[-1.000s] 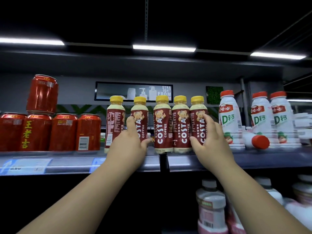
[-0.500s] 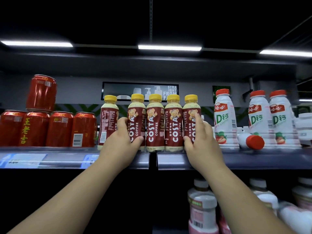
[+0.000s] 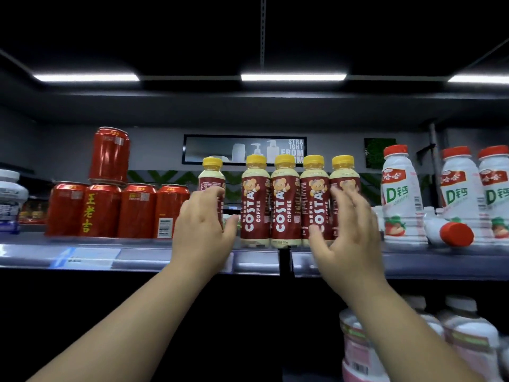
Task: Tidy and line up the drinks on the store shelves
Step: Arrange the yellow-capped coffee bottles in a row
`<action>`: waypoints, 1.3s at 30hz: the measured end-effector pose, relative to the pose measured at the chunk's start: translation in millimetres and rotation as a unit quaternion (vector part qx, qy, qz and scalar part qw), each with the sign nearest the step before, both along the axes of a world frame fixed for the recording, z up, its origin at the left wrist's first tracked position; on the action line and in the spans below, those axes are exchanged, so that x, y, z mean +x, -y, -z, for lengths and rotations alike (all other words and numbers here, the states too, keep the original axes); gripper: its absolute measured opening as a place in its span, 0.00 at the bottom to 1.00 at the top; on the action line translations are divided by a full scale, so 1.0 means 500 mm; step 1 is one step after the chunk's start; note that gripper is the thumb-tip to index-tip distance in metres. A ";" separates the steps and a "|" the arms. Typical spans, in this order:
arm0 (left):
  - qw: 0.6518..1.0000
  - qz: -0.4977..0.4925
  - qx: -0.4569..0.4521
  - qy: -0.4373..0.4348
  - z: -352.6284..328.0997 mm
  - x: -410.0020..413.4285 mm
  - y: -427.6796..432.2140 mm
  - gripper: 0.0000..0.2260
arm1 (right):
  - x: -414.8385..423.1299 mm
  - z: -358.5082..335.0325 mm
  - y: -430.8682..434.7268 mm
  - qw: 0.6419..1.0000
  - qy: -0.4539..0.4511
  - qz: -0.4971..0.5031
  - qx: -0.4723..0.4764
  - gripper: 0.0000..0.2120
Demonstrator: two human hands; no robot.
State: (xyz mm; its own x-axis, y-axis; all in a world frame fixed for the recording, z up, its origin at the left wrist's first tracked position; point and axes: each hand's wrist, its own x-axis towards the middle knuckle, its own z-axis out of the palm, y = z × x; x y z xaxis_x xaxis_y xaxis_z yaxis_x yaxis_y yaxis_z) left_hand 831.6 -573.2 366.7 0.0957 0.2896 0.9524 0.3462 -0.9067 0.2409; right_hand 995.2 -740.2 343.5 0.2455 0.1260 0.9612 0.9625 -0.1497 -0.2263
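- Five Costa coffee bottles upright on the shelf, yellow caps, dark red labels.
- Four of them packed side by side, touching, near the shelf's front edge, just above the dark divider in the shelf rail.
- Fifth, leftmost bottle set apart from the four by a small gap, label turned so the print side faces out.
- Left hand curled around the leftmost bottle's lower body, fingers on its left side and thumb reaching toward the gap; grip partly closed on it, though contact behind the hand is hidden.
- Right hand at the rightmost bottle of the four, fingers spread and blurred against its label, thumb low by the neighbouring bottle's base; grip wide, cannot tell whether it actually holds the bottle.
- Red cans to the left on the same shelf: four in a row, one more stacked on top.
- White milk drink bottles with red caps to the right, three upright, well apart from the coffee row.
- One white bottle lying on its side between the upright ones, red cap toward the camera.
- More pale bottles on the lower shelf at bottom right, partly hidden by the right forearm.
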 end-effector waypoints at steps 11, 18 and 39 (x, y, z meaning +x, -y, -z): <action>0.988 -0.151 -0.012 -0.035 -0.014 -0.098 -0.120 0.37 | -0.259 -0.036 -0.205 0.968 -0.075 -0.214 -0.107 0.30; 0.983 -0.147 0.056 -0.093 -0.019 -0.140 -0.186 0.34 | -0.268 -0.090 -0.273 0.960 -0.198 -0.114 -0.165 0.45; 0.980 -0.130 0.083 -0.129 -0.010 -0.161 -0.226 0.35 | -0.280 -0.064 -0.318 0.969 -0.136 0.047 -0.202 0.48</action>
